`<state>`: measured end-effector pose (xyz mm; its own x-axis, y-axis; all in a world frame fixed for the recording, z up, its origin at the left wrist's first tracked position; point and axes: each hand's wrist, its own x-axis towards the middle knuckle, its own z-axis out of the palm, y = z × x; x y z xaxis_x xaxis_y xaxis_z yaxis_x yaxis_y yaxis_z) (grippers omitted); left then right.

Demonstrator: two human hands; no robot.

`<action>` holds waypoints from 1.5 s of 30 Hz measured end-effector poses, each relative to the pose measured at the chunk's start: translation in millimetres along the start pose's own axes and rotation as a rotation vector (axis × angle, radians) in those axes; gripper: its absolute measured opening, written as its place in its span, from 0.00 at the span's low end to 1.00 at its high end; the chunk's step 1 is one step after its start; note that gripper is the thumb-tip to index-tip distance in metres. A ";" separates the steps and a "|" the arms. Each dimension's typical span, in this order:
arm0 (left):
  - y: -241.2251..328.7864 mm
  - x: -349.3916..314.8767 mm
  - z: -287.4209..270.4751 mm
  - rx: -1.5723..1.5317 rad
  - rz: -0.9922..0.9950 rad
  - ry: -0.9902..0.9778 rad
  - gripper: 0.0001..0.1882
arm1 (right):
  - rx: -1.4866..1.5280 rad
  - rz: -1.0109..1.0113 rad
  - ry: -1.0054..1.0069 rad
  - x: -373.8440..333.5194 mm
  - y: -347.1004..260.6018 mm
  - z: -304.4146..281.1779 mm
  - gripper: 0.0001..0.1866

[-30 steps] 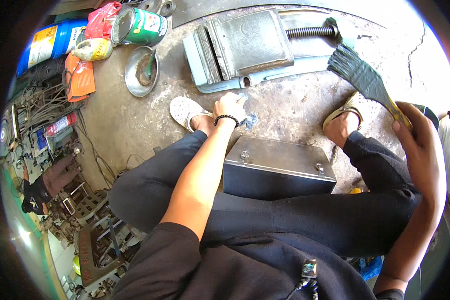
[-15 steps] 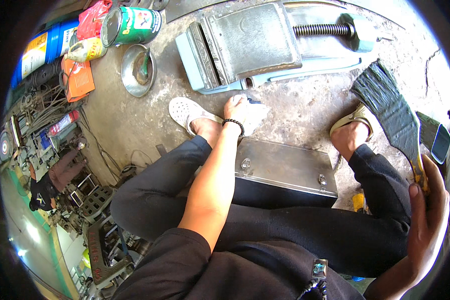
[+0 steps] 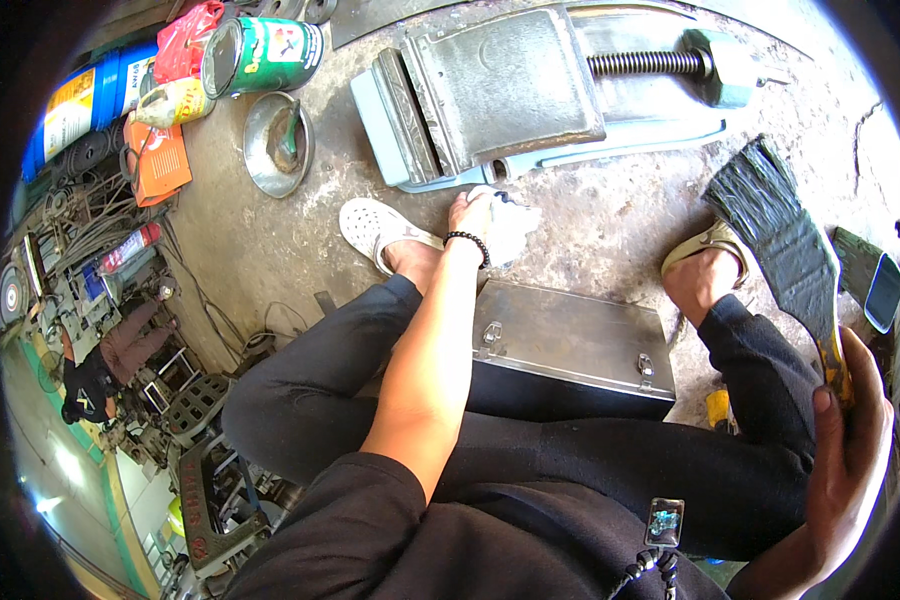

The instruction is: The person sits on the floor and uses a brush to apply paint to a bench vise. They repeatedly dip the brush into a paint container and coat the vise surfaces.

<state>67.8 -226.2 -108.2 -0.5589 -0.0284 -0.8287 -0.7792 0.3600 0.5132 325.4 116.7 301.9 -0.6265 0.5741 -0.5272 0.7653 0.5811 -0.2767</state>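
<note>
The right hand [image 3: 855, 440] grips a flat, dark, yellow-handled brush [image 3: 795, 255], long axis slanting, bristles forward-left; the left hand [image 3: 469, 213] clutches crumpled white cloth [image 3: 511, 230]. A green cylindrical can [image 3: 270, 55] bears lettering.

A green can [image 3: 260, 57] sits toward eleven o'clock, a blue bucket [image 3: 110, 88] and an orange box [image 3: 158, 165] at ten, a red-and-white cylinder [image 3: 130, 248] near cables [image 3: 98, 216] around nine.

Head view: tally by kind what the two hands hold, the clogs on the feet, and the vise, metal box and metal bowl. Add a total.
Wide brush, in the right hand: 1
Crumpled white wad, in the left hand: 1
Clogs: 2
Vise: 1
Metal box: 1
Metal bowl: 1
Total: 7
</note>
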 end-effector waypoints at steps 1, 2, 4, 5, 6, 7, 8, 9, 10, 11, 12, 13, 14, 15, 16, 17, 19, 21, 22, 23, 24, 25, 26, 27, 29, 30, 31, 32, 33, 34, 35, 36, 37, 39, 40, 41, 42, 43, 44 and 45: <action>0.2 1.4 0.8 -0.022 -0.004 -0.012 0.23 | 0.007 0.022 -0.009 0.0 0.3 1.6 0.23; 1.5 1.3 1.7 0.015 -0.001 0.010 0.23 | 0.013 0.043 -0.017 0.3 1.0 -0.1 0.23; 8.3 -1.1 4.9 0.088 0.005 0.053 0.23 | 0.103 0.060 0.008 1.5 1.3 -0.2 0.23; 12.6 -3.4 6.8 0.074 -0.007 0.068 0.23 | 0.133 0.059 0.004 2.3 1.0 1.1 0.23; 16.6 -6.4 8.2 0.059 -0.020 0.082 0.22 | 0.132 0.040 -0.032 3.0 0.6 -0.6 0.23; 20.1 -8.7 9.8 0.045 -0.033 0.095 0.22 | 0.122 0.026 -0.051 3.7 -0.2 -1.0 0.23; 23.0 -9.8 11.3 0.056 -0.050 0.089 0.23 | 0.111 0.012 -0.071 4.2 -1.1 -2.2 0.23; 24.7 -9.6 12.2 0.068 -0.067 0.083 0.24 | 0.090 0.004 -0.074 4.5 -2.4 -3.3 0.23; 24.8 -8.1 12.0 0.068 -0.064 0.068 0.25 | 0.084 0.017 -0.076 4.7 -3.7 -3.6 0.23; 23.8 -4.8 11.3 0.052 -0.100 0.081 0.27 | 0.077 0.031 -0.078 5.0 -4.9 -4.4 0.23; 22.3 1.2 10.9 0.022 -0.115 0.083 0.28 | 0.084 0.066 -0.075 5.0 -6.1 -4.3 0.23; 19.6 7.9 10.3 -0.003 -0.136 0.092 0.29 | 0.090 0.102 -0.073 5.6 -6.9 -4.4 0.23; 15.8 14.5 9.9 -0.043 -0.124 0.079 0.30 | 0.077 0.064 -0.080 6.3 -7.5 -4.0 0.23; 12.3 20.6 9.7 -0.076 -0.119 0.072 0.30 | 0.066 0.026 -0.087 7.2 -7.9 -4.0 0.23; 9.2 25.4 10.8 -0.059 -0.126 0.109 0.29 | 0.079 0.008 -0.096 8.4 -8.0 -3.8 0.23; 7.5 28.0 12.2 0.014 -0.101 0.098 0.28 | 0.092 -0.009 -0.106 9.6 -7.9 -4.2 0.23; 9.0 26.1 18.2 -0.069 -0.107 0.097 0.26 | 0.148 -0.003 -0.127 11.5 -8.0 -5.2 0.23; 16.7 13.8 27.4 -0.030 -0.142 0.080 0.24 | 0.173 0.000 -0.147 11.9 -8.6 -7.1 0.23; 22.4 4.6 32.1 -0.004 -0.183 0.055 0.23 | 0.179 0.001 -0.154 11.3 -9.1 -8.2 0.23; 27.5 -6.4 35.4 0.019 -0.240 0.023 0.22 | 0.157 0.018 -0.150 10.1 -9.8 -9.1 0.24; 30.5 -19.0 36.8 0.026 -0.306 0.000 0.21 | 0.134 0.033 -0.145 8.7 -10.4 -9.8 0.24; 29.9 -32.3 37.1 0.035 -0.353 -0.011 0.20 | 0.112 0.049 -0.140 7.3 -10.9 -9.8 0.24; 24.6 -46.7 35.5 0.060 -0.331 -0.002 0.19 | 0.100 0.041 -0.127 6.2 -11.0 -9.7 0.24; 17.8 -57.6 34.1 0.116 -0.254 -0.051 0.18 | 0.086 0.035 -0.114 5.2 -10.9 -8.8 0.24; 9.3 -62.6 29.0 0.125 -0.166 0.014 0.16 | 0.110 0.059 -0.098 4.6 -10.2 -6.8 0.24; 7.4 -58.7 26.3 0.174 -0.147 0.012 0.16 | 0.144 0.081 -0.088 4.5 -9.4 -6.2 0.24; 8.4 -48.9 27.0 0.047 -0.105 -0.092 0.16 | 0.178 0.100 -0.074 4.5 -8.7 -6.2 0.24; 11.6 -36.8 28.8 -0.021 -0.103 -0.159 0.17 | 0.185 0.066 -0.098 4.7 -8.0 -6.6 0.24; 14.2 -26.0 32.3 0.003 -0.066 -0.159 0.17 | 0.193 0.034 -0.119 5.5 -7.4 -7.6 0.24; 18.9 -14.8 36.4 -0.008 -0.127 -0.141 0.16 | 0.132 0.035 -0.130 5.8 -7.4 -9.3 0.24; 21.6 -6.8 40.1 0.031 -0.137 -0.074 0.15 | 0.192 0.023 -0.156 6.5 -7.7 -11.3 0.24; 24.2 0.6 44.1 0.067 -0.149 -0.025 0.15 | 0.181 0.043 -0.176 6.9 -8.4 -13.0 0.24; 24.3 4.7 45.7 0.065 -0.157 -0.025 0.16 | 0.177 0.051 -0.186 7.7 -9.2 -14.1 0.25; 19.5 10.1 48.0 0.135 -0.140 -0.158 0.17 | 0.174 0.057 -0.197 9.4 -11.5 -14.8 0.25; 14.9 12.5 47.5 0.197 -0.097 -0.269 0.18 | 0.120 0.038 -0.158 10.3 -12.8 -13.7 0.25; 10.1 16.2 46.9 0.281 -0.023 -0.384 0.19 | 0.173 0.040 -0.159 11.4 -13.9 -13.5 0.26; 4.6 20.4 45.0 0.375 0.079 -0.501 0.20 | 0.169 0.025 -0.117 12.6 -15.1 -11.1 0.26; -1.1 25.2 43.1 0.475 0.209 -0.602 0.21 | 0.096 0.007 -0.119 13.6 -16.0 -12.0 0.26; -5.8 30.8 41.2 0.561 0.340 -0.681 0.22 | 0.168 0.029 -0.132 14.9 -16.8 -10.6 0.26; -11.5 34.8 39.2 0.622 0.450 -0.733 0.23 | 0.170 0.050 -0.189 15.6 -17.4 -12.9 0.26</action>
<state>68.5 -194.7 -151.7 -0.2905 0.7208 -0.6293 -0.1452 0.6168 0.7736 300.5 123.0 308.9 -0.5610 0.4724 -0.6798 0.8183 0.4406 -0.3692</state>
